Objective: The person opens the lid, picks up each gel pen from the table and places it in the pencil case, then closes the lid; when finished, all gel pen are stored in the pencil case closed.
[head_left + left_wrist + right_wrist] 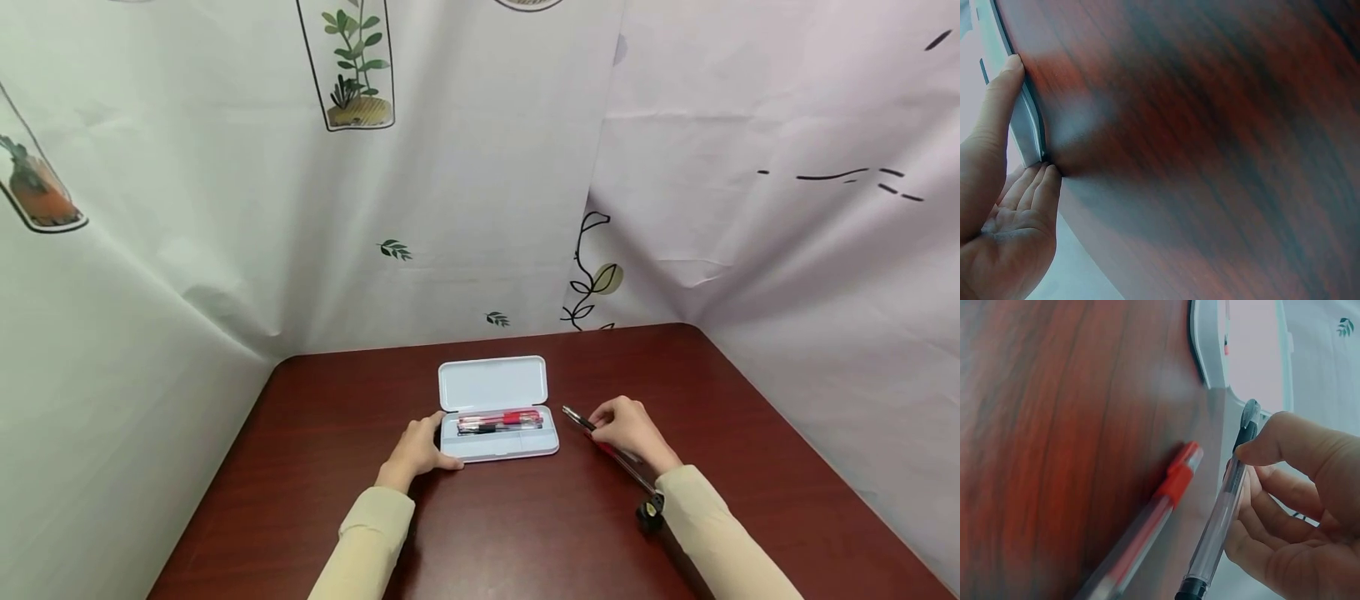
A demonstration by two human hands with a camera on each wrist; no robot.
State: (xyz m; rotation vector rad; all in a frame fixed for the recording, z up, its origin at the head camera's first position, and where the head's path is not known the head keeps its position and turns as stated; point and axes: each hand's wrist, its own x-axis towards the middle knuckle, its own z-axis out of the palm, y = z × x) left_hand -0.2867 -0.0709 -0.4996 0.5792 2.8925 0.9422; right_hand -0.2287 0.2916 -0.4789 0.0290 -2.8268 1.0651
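Note:
A white pencil case (491, 448) lies with its lid raised. Inside, a red pen (519, 416) and a black pen (487, 429) lie side by side in the rear compartment. My left hand (414, 448) grips the case's left end; in the left wrist view its thumb (1004, 94) lies along the front wall and the fingers are at the corner. To the right of the case, my right hand (628, 432) pinches a clear-barrelled black pen (1215, 528) between thumb and fingers. Beneath it, another red pen (1175, 481) lies on the table.
The dark red wooden table (337, 417) carries everything. A white printed cloth (480, 208) hangs behind it and along both sides. A small black round device (649, 513) is at the right wrist. The raised lid (492, 383) stands at the case's back edge.

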